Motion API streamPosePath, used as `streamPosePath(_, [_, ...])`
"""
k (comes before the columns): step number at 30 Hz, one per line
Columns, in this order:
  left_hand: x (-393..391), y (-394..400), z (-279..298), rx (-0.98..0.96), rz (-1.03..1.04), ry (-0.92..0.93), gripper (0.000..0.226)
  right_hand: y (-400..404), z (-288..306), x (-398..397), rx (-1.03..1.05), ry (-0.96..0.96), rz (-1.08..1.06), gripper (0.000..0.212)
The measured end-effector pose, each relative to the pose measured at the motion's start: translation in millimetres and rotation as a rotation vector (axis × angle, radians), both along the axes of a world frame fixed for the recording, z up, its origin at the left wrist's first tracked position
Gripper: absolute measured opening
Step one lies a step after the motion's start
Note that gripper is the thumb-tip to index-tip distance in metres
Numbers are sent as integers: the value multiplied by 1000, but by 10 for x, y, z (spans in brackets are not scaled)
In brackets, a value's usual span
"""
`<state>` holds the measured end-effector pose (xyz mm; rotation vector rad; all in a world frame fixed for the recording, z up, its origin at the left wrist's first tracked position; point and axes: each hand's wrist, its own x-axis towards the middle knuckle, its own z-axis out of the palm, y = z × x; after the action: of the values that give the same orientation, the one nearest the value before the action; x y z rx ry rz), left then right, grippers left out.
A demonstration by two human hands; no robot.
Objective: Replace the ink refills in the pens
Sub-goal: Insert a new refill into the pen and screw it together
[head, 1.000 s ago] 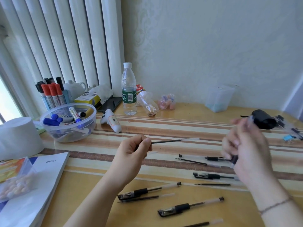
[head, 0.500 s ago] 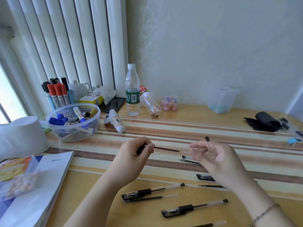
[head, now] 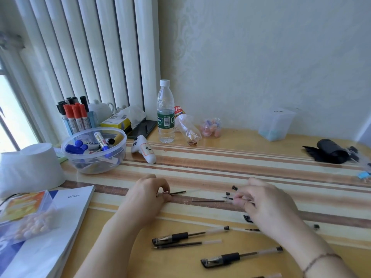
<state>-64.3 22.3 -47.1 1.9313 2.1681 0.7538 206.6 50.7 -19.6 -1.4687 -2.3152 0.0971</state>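
Ink refill (head: 177, 193): thin dark rod, lies low over the striped table (head: 261, 163), one end pinched in left hand (head: 146, 194), free end pointing right. Prob very light, a bit bendy, slick plastic; best held near the middle or close to the tip end w/ thumb + forefinger, since an end grip lets it wobble.

A 2nd refill (head: 208, 201) lies on the table just right of it, its far end at the right hand (head: 265, 205). Right fingers curl down at that end; looks like a pinch, but whether they're closed on it I can't tell.

Both hands low at the table, palms down, wrists near the surface. Small black end caps (head: 234, 187) sit just beyond the right fingers. Nearer the body: assembled pens (head: 189, 235) and a loose refill beside them.
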Motion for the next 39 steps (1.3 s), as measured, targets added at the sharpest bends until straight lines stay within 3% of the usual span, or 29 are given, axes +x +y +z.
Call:
streamPosePath(4, [57, 35, -44, 11, 55, 6, 12, -17, -115, -213, 57, -85, 99, 27])
streamPosePath(7, [71, 43, -66, 60, 80, 72, 13, 23, -169, -230, 33, -13, 142, 26])
streamPosePath(9, [102, 48, -49, 127, 66, 7, 15, 41, -144, -175, 70, 262, 169, 35])
streamPosePath(11, [207, 39, 8, 207, 10, -125, 14, 40, -54, -90, 57, 840, 110, 51])
streamPosePath(13, [350, 18, 68, 249, -78, -245, 14, 26, 66, 2, -162, 1276, 10, 74])
streamPosePath(15, [468, -20, 98, 259, -155, -329, 16, 15, 137, 44, -470, 1461, -103, 88])
streamPosePath(17, [523, -48, 116, 279, -195, -374, 18, -2, 153, 11, -731, 1615, -100, 73])
streamPosePath(19, [539, -70, 135, 295, -203, -399, 20, -2, 131, -31, -878, 1718, 30, 41])
streamPosePath(21, [545, -85, 149, 294, -200, -423, 21, -3, 101, -72, -939, 1779, 151, 20])
streamPosePath(23, [542, -85, 148, 287, -202, -430, 21, -13, 93, -105, -960, 1809, 218, 11])
streamPosePath(28, [546, -64, 111, 281, -194, -335, 17, -58, 126, -146, -958, 1822, 304, 21])
streamPosePath(39, [556, -75, 102, 304, -178, -245, 16, -91, 146, -164, -958, 1739, 376, 13])
